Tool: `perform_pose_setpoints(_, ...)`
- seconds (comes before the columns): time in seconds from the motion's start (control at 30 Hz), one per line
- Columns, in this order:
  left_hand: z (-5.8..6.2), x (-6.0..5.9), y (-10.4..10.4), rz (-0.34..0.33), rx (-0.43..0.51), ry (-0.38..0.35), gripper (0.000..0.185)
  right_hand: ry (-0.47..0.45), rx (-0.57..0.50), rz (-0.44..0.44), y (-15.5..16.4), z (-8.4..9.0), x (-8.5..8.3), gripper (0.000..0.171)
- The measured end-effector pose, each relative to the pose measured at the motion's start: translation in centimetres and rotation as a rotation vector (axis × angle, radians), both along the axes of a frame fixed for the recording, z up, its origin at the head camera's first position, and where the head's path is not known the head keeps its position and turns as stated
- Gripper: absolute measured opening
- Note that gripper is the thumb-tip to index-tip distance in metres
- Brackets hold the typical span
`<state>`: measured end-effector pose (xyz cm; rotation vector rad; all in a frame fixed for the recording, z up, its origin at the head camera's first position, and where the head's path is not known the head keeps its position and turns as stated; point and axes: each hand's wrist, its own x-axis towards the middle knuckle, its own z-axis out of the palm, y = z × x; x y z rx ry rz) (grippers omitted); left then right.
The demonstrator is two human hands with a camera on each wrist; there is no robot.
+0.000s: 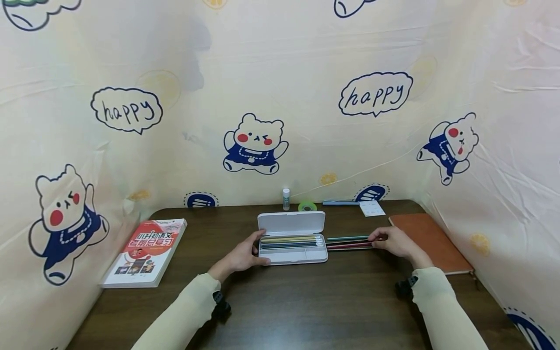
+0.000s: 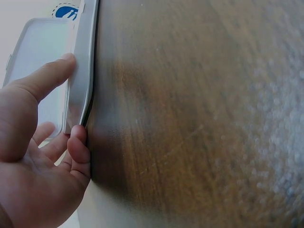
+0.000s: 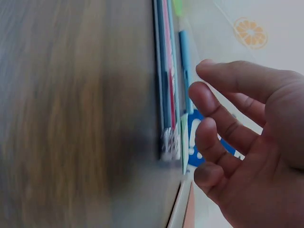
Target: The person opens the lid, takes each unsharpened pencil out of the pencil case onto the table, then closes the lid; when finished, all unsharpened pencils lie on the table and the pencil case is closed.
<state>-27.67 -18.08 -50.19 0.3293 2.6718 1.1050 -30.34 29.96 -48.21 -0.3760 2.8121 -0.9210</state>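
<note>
An open white pencil case (image 1: 293,256) lies on the table with its lid (image 1: 290,223) tilted back and several pencils (image 1: 290,242) inside. My left hand (image 1: 240,253) holds its left end, thumb on the front edge and fingers round the side; in the left wrist view the thumb (image 2: 50,76) presses the case wall (image 2: 81,71). To the right of the case lie more pencils (image 1: 348,244), green, red and dark. Beside their ends is my right hand (image 1: 395,241). The right wrist view shows its fingers (image 3: 221,116) loosely bent, with a gap between them and the pencils' silvery ends (image 3: 169,144).
Behind the case stand a glue stick (image 1: 286,200) and a green roll of tape (image 1: 307,207). A blue pen-like stick (image 1: 340,203) and a white paper (image 1: 372,208) lie at the back right. A brown notebook (image 1: 430,240) is at right, a red-and-white book (image 1: 146,253) at left.
</note>
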Motion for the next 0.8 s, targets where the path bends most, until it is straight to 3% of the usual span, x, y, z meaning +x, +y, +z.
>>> perform_pose_setpoints(0.27,-0.1,0.0,0.1,0.003,0.003,0.007,0.095,0.005,-0.075,0.085,-2.5,0.7,-0.2,0.015)
perform_pose_setpoints(0.8,0.0,-0.1,0.1,0.016,0.002,-0.027,0.095,0.026,-0.081,0.18,-9.2,1.3,-0.6,0.018)
